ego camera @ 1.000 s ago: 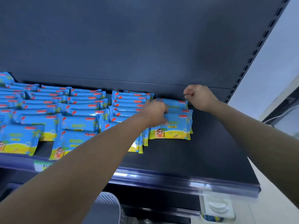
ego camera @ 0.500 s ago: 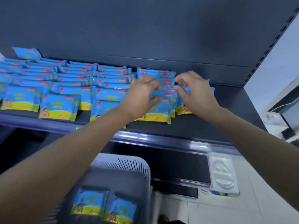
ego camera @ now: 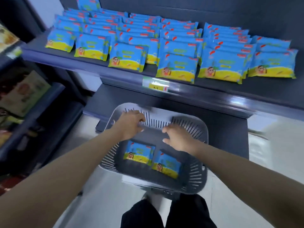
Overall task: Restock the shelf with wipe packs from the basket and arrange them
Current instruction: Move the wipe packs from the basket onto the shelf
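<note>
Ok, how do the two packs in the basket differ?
The left pack lies farther up the basket, toward the shelf; the right pack sits closer to its near wall. The left pack is nearly square to the basket; the right pack is more skewed. Both lie flat, face up, with the same blue-and-yellow print.

A green-and-white price label [ego camera: 155,83] is sitting at 12 o'clock, its print too blurred to read. At 9 o'clock a neighbouring rack [ego camera: 32,119] is carrying pale cardboard boxes [ego camera: 23,92], smeared by motion, and a yellowish packet [ego camera: 6,38] is showing at 10 o'clock. The person's black trousers [ego camera: 164,214] are filling the 6 o'clock edge above a pale tiled floor [ego camera: 102,195]. At 3 o'clock something white [ego camera: 278,145] is lying low, too blurred to name.
</note>
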`<control>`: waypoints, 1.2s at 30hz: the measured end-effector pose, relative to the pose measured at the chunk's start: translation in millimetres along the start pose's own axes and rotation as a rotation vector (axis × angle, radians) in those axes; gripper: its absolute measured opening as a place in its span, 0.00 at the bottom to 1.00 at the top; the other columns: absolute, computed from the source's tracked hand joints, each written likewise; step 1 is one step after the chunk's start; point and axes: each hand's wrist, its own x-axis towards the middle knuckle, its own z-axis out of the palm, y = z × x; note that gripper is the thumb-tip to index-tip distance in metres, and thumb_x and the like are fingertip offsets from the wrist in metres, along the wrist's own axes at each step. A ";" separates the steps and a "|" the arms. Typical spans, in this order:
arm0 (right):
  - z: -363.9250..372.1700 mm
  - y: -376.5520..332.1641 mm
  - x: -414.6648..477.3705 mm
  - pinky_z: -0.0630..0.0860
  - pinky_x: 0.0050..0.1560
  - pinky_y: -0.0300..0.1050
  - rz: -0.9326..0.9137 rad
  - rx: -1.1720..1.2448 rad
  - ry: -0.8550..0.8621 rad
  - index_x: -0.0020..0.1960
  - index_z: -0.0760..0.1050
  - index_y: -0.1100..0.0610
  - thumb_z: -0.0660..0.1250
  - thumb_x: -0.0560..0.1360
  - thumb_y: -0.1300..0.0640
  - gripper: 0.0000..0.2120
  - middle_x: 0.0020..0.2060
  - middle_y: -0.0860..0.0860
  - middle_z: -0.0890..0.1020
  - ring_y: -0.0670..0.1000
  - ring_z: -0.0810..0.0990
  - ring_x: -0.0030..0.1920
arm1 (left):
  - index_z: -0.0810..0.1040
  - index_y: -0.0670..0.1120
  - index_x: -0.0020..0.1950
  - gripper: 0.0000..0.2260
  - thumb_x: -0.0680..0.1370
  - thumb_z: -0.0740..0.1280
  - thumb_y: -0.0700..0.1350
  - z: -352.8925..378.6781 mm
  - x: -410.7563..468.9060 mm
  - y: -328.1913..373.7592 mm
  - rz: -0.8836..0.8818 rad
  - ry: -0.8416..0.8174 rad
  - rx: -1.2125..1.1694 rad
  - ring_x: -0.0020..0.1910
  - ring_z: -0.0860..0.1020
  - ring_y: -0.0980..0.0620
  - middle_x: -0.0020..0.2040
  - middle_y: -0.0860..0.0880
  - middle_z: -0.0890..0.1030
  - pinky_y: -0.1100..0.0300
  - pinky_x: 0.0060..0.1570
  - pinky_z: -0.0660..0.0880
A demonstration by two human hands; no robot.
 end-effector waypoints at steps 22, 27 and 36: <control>131.0 23.7 29.4 0.74 0.49 0.44 0.405 -0.010 -0.488 0.58 0.77 0.59 0.73 0.69 0.51 0.21 0.56 0.55 0.80 0.55 0.79 0.55 | 0.63 0.43 0.69 0.31 0.70 0.71 0.46 156.4 17.4 -56.6 0.086 -0.455 0.390 0.64 0.68 0.42 0.66 0.43 0.68 0.52 0.59 0.67; 96.1 27.1 34.4 0.71 0.47 0.45 0.386 0.147 -0.175 0.48 0.69 0.56 0.65 0.72 0.59 0.07 0.54 0.59 0.78 0.59 0.77 0.55 | 0.59 0.42 0.71 0.35 0.69 0.72 0.44 170.5 23.9 -60.2 0.035 -0.513 0.402 0.68 0.64 0.41 0.70 0.41 0.64 0.47 0.64 0.63; 19.5 10.7 13.8 0.65 0.40 0.45 0.249 0.189 0.127 0.47 0.64 0.55 0.62 0.71 0.63 0.09 0.47 0.57 0.77 0.58 0.74 0.45 | 0.73 0.41 0.60 0.19 0.70 0.71 0.40 143.0 27.5 -42.1 -0.004 -0.541 0.176 0.59 0.75 0.43 0.60 0.41 0.77 0.56 0.53 0.72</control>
